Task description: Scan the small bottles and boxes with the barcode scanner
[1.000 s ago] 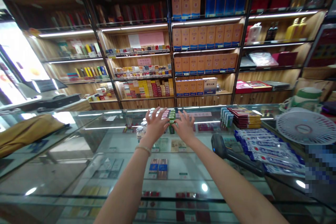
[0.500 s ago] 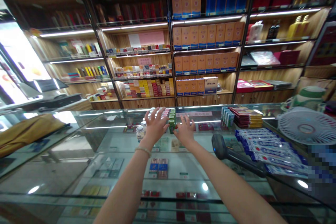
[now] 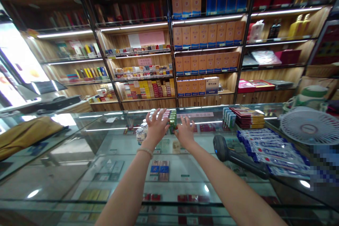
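Observation:
Both arms reach forward over the glass counter [image 3: 124, 169]. My left hand [image 3: 156, 129], a pale bracelet at its wrist, is open with fingers spread over rows of small containers; whether it touches them I cannot tell. Just right of its thumb stands a row of small green containers [image 3: 173, 116]. My right hand [image 3: 185, 133] is on the other side of that row, fingers apart and thumb side toward the nearest green one. White-lidded clear jars [image 3: 140, 135] stand left of my left hand. Pink-topped containers [image 3: 166, 113] are partly hidden behind its fingers.
A dark handheld scanner [image 3: 221, 148] lies right of my right arm, beside blue-and-white packets [image 3: 270, 152]. Farther right are a white fan [image 3: 307, 127] and stacked red-gold packs [image 3: 246, 117]. Blue-green cylinders [image 3: 229, 117] stand near them. A mustard cloth [image 3: 29, 132] lies left. Stocked shelves [image 3: 206, 49] line the back.
The view has shifted very slightly. Both hands keep nearly the same spread pose around the green row, and the containers show no clear movement.

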`<state>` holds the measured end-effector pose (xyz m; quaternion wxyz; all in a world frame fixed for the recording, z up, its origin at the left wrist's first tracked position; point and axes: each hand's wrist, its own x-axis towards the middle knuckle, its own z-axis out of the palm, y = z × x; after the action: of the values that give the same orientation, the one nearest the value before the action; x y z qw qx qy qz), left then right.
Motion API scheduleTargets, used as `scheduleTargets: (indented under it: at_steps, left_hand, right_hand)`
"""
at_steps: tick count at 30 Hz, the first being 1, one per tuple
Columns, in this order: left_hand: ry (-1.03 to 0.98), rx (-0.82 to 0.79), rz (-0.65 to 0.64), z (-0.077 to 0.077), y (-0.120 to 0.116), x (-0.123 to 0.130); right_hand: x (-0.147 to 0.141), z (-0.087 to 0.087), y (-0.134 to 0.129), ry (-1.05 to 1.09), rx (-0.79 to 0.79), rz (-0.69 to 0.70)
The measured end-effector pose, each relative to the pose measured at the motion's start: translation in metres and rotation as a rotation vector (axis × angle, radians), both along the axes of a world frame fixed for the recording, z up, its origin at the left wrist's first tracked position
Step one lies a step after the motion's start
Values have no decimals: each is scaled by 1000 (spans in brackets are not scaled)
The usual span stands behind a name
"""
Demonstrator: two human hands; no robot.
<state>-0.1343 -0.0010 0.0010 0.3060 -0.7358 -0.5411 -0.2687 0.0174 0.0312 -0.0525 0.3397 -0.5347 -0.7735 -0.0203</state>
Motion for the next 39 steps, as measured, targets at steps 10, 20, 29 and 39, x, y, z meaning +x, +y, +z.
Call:
scheduleTargets:
  at_steps: [10,20,29,39]
  left_hand:
    - [-21,52,82,10,-7,2]
    - [5,146,60,37,-10,23]
    - [-11,185,-15,46,-3,85]
    - [-37,152,-90,47,12,168]
  right_hand:
    - [10,27,-11,-10,-3,-69]
    - [50,75,-14,-65,-42,-71]
    - [131,94,-20,-109,77,-147]
    - [223,90,-4,-181,83,-287]
